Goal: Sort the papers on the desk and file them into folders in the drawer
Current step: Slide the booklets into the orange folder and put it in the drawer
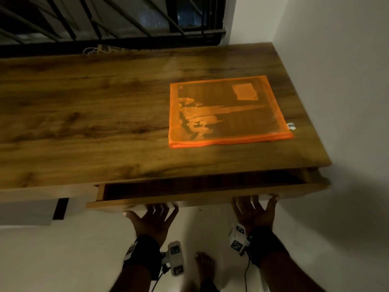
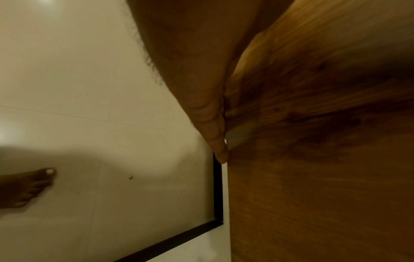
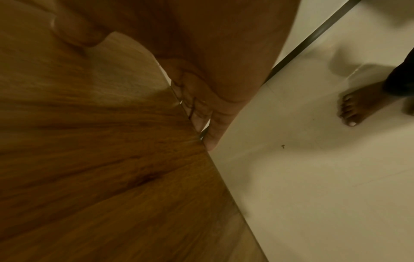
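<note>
Head view: wooden desk [image 1: 105, 114] by the wall, with an orange see-through folder [image 1: 227, 112] flat on top near the right end, well away from both hands. Looks put there to wait for filing. No loose papers to be seen on the desk. Drawer [image 1: 200, 200] out a little way under the desk edge, dark inside, too dark to tell what lies in it. Left hand [image 1: 152, 221] and right hand [image 1: 253, 213] both under the drawer front, side by side, palms up, fingers spread and pointing at the wood. Two hands probably used so the wide drawer slides straight and does not jam. Wrists low, arms reaching forward and up from below. Pulling out or pushing in: cannot tell.

Left wrist view: left-hand fingers [image 2: 215, 127] straight and close together, lying flat along the edge of the brown wood. Not curled round anything. White floor and a bare foot [image 2: 27, 186] below.

Right wrist view: right-hand fingers [image 3: 210, 124] straight too, tips touching the wood edge, pressing and not pinching. Thumb up on the wood face. Another bare foot [image 3: 358, 108] on the floor nearby.
</note>
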